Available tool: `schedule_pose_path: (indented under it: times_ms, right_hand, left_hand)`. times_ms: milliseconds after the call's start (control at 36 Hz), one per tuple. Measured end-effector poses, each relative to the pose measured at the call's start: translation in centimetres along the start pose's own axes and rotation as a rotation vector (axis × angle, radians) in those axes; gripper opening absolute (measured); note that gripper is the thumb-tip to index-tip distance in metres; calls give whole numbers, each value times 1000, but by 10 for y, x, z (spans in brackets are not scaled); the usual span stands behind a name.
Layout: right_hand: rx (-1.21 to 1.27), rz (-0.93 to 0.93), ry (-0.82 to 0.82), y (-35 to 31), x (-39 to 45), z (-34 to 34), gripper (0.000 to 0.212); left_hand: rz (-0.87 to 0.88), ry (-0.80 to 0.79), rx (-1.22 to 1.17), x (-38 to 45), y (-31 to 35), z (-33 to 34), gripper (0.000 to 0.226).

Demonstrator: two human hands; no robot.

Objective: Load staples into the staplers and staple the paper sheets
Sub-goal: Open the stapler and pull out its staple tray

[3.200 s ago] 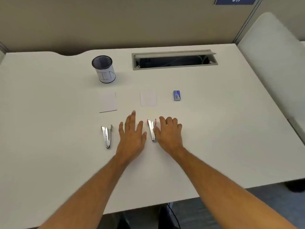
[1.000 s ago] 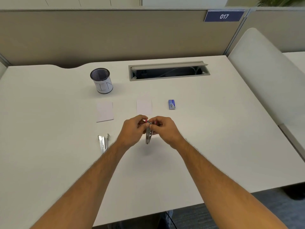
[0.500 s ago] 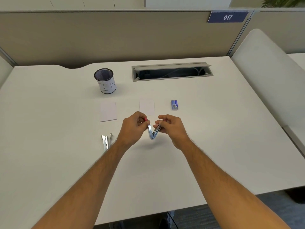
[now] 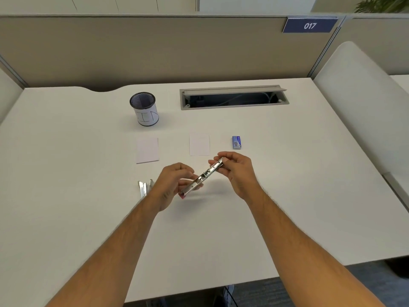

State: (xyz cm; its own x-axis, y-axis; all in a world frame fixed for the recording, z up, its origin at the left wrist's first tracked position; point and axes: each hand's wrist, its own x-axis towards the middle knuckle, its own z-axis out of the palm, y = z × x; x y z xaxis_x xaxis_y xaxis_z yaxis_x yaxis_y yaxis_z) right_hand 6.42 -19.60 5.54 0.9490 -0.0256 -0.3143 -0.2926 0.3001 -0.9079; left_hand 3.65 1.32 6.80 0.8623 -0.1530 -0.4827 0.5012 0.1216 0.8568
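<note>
A small metal stapler with a red tip point(image 4: 204, 175) is swung fully open into a straight line above the white desk point(image 4: 221, 229). My left hand point(image 4: 174, 185) grips its lower, red-tipped end; my right hand point(image 4: 236, 171) pinches its upper end. A second metal stapler point(image 4: 143, 188) lies on the desk left of my left wrist, partly hidden by it. Two white paper sheets lie beyond my hands: one on the left point(image 4: 147, 150), one in the middle point(image 4: 199, 144). A small blue staple box point(image 4: 236, 142) lies to their right.
A mesh pen cup with a white label point(image 4: 145, 109) stands at the back left. An open cable tray point(image 4: 233, 99) is set into the desk's far side. A beige partition bounds the back; a white chair back point(image 4: 363, 100) stands to the right.
Both hands lifted the red-tipped stapler off the desk and swung it from a closed, then V-shaped position into a flat line. My left hand moved down and left, my right up and right.
</note>
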Motion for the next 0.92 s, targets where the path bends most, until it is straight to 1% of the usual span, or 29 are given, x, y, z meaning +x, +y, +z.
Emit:
schedule_pose_path:
  times_ms: [83,167,222,333,444,500,556,667,722,806,861,917]
  right_hand:
    - [11,-9,-82,-4,-2,2,20]
    - [31,-16,-143,-7,-3,3,19]
    - [47,-17,-154,-9,-3,3,16]
    - [55,-20,-159,-10,-3,6,18]
    - [38,-20,-153,-9,-3,7,17]
    - [35,-18,-140,-7,-3,7,16]
    - [13,-19,-119,-4,-3,6,14]
    - [-48,-16,-66,1,-2,3,12]
    - [-67,-10,-54,2,-2,2,13]
    - [-78,5,-42,5,-2,-1,14]
    - [-78,18,-29,8,-3,-3,13]
    - [-88,24,-13,10,-3,-4,13]
  left_hand:
    - [-41,-73,-2,-1,-2,1,20]
    - [-33,-155,-9,-4,-4,6,20]
    - [-23,-186,-5,-6,-5,11,21]
    - [-11,-236,14,-7,-6,19,24]
    - [-32,-260,-58,-6,-10,28,32]
    - [-27,-248,-82,-5,-13,32,32]
    - [-6,-232,-72,-4,-17,35,27]
    - [62,-159,59,-3,-25,39,20]
    - [115,-95,173,-3,-29,42,22]
    - [222,58,347,-2,-36,45,23]
    - [308,134,397,0,-39,47,22]
    - [377,168,440,1,-40,48,19]
